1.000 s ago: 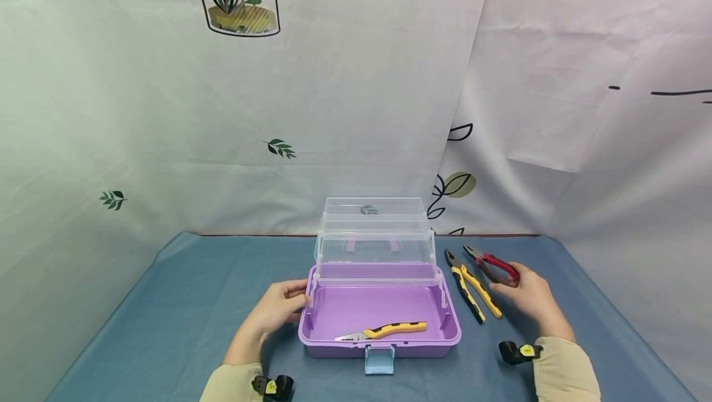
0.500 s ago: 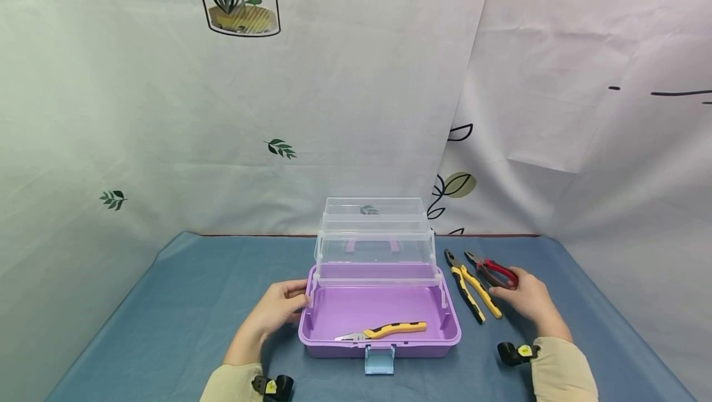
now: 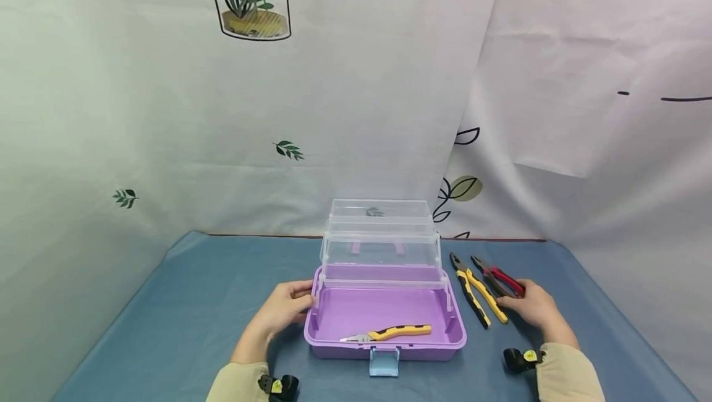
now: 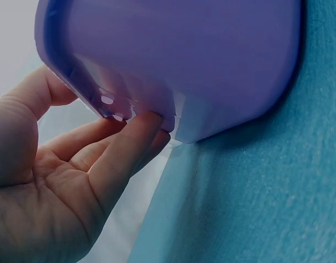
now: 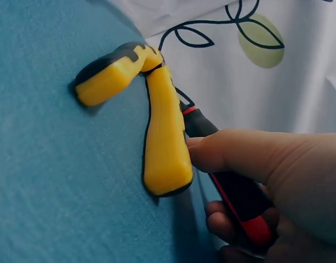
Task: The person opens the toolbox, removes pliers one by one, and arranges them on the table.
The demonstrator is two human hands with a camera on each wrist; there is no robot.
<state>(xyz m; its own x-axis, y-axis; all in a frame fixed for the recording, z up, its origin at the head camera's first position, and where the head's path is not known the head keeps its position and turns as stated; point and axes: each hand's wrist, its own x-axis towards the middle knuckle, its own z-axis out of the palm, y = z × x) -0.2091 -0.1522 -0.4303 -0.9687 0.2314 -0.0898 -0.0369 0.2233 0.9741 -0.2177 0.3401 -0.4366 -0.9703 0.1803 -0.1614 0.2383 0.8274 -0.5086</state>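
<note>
A purple toolbox (image 3: 384, 352) with its clear lid (image 3: 381, 222) raised stands in the middle of the table in the head view. Inside its front lies a pair of yellow-and-black pliers (image 3: 400, 331). My left hand (image 3: 280, 308) holds the box's left rim, thumb on top and fingers against the outer wall, as the left wrist view shows. To the right, my right hand (image 3: 536, 308) grips the handle end of red-and-black pliers (image 5: 239, 203). Other yellow-and-black pliers (image 5: 168, 131) lie just left of them, handles spread, close to my right thumb.
A blue cloth (image 3: 194, 309) covers the table. Behind it hangs a pale printed curtain (image 3: 361, 93). The box's light blue latch (image 3: 384, 362) hangs down in front. Each wrist carries a small black camera (image 3: 520, 360).
The head view has shifted slightly. My right hand has come down a little with the red-and-black pliers' handles, closer to the table. My left hand keeps its place on the box.
</note>
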